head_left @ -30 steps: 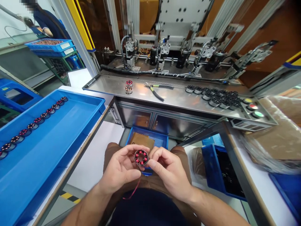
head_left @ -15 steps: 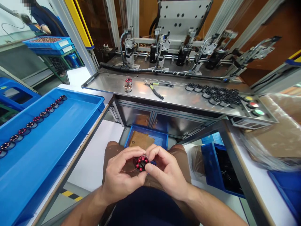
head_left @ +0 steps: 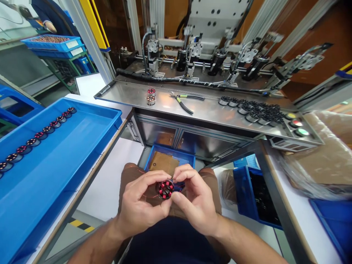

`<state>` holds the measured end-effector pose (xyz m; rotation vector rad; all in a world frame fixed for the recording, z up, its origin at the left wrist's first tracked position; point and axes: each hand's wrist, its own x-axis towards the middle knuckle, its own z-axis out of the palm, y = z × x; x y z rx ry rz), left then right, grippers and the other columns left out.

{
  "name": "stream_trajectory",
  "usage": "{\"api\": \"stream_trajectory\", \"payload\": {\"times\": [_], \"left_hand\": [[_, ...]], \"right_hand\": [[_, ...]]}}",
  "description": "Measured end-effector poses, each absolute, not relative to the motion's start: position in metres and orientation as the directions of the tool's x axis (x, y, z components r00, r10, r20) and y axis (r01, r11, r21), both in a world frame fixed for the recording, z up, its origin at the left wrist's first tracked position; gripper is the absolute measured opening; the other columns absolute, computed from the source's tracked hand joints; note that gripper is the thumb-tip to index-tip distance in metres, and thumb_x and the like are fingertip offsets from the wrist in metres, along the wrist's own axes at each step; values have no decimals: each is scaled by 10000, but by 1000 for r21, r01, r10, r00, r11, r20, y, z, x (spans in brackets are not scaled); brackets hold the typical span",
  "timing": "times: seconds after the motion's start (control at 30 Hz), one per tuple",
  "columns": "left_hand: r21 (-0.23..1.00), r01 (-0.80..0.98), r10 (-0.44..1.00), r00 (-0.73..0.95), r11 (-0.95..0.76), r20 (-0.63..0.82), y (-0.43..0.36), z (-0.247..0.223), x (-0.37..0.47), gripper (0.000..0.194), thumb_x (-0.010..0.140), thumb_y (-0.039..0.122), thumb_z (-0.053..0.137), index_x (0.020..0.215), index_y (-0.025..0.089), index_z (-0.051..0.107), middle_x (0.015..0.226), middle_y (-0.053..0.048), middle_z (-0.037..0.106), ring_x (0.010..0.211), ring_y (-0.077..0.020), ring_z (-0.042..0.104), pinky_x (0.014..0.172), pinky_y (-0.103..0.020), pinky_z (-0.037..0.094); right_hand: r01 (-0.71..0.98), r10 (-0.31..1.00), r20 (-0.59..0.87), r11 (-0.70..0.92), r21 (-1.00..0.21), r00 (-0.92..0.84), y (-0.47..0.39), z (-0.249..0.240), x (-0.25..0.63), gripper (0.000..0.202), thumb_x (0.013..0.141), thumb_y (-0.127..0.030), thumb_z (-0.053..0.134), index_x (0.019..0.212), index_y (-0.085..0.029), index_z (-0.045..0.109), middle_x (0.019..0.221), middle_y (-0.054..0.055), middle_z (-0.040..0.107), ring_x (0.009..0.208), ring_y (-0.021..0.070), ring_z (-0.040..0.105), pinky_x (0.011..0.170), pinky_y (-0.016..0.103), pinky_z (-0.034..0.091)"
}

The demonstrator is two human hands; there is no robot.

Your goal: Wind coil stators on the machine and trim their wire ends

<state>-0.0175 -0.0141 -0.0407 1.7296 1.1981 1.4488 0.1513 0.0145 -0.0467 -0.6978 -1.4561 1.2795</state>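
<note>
A small round motor stator (head_left: pixel 165 189) with red wire coils and a black core is held above my lap, its coil face towards me. My left hand (head_left: pixel 141 201) is closed on its left side, index finger over the top and thumb below. Against its right edge rest the thumb and curled fingers of my right hand (head_left: pixel 196 201). Thin reddish wire (head_left: pixel 150 197) trails from the stator by my left palm. Something dark blue (head_left: pixel 178 187) shows behind it, partly hidden by my right fingers.
Wound stators line the blue tray (head_left: pixel 93 128) at left. On the metal ledge (head_left: pixel 126 96) are two stacked stators (head_left: pixel 151 97), cutting pliers (head_left: pixel 183 99), many black-topped parts (head_left: pixel 254 110) and push buttons (head_left: pixel 297 123). Machine fixtures stand behind. A person (head_left: pixel 52 16) is at far left.
The view has shifted slightly. My right thumb has drawn back a little from the stator's face to its edge, exposing more coils. Both hands stay around the stator.
</note>
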Motion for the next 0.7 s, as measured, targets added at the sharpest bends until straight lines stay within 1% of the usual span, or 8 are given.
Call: {"api": "stream_trajectory", "payload": {"times": [0.07,0.17,0.27,0.4,0.47,0.57,0.63,0.7], "left_hand": [[853,284,892,14,-437,452,-14,-41,-17,542,669,13,760,1154,233,656,1081,-60,732,973,-212,715,866,-301,602],[862,282,898,-4,-422,441,-14,-44,-17,541,672,15,761,1154,238,662,1089,-58,732,992,-207,711,892,-293,594],[898,208,916,-25,-388,401,-15,-45,-17,526,682,23,764,1149,249,673,1094,-54,737,1012,-197,711,901,-270,592],[934,79,933,-61,-349,354,-12,-43,-15,497,680,19,772,1110,257,700,1075,-40,751,991,-177,725,891,-234,594],[942,30,939,-78,-334,335,-10,-41,-14,498,668,7,778,1095,254,710,1061,-35,759,975,-172,733,885,-224,594],[948,-22,945,-96,-317,313,-7,-38,-14,484,659,-5,780,1076,233,717,1045,-42,769,953,-175,742,867,-224,599],[951,-39,947,-110,-307,302,-6,-35,-14,465,652,-10,780,1056,213,718,1035,-53,774,928,-178,749,844,-225,606],[952,-48,948,-125,-301,294,-6,-33,-14,448,641,-17,780,1032,196,721,1017,-60,780,905,-178,755,831,-223,609]], "right_hand": [[-161,901,316,279,-947,-297,17,-43,150,55,919,-218,636,922,-217,581,904,12,534,853,149,520,777,303,436],[-169,943,227,189,-967,-243,17,-40,146,133,961,-223,580,830,-205,570,810,-7,530,761,124,505,711,272,426],[-210,967,137,91,-973,-213,12,-39,141,177,960,-263,592,798,-200,558,782,-15,523,734,114,494,694,256,429],[-273,976,81,23,-962,-203,11,-45,141,200,943,-299,627,781,-198,569,765,-18,536,721,108,502,688,247,435],[-302,976,63,-3,-953,-207,12,-49,143,190,939,-311,635,792,-200,588,767,-16,548,727,110,510,698,247,440],[-336,966,73,-15,-942,-249,13,-53,147,143,906,-343,677,885,-209,630,815,-7,570,774,120,530,742,254,455],[-359,950,73,-43,-932,-305,11,-53,149,208,837,-353,754,945,-212,646,849,0,590,804,129,554,765,261,471],[-381,934,64,-80,-921,-351,10,-52,149,253,783,-329,806,949,-205,661,831,1,604,779,128,573,735,257,488]]}}
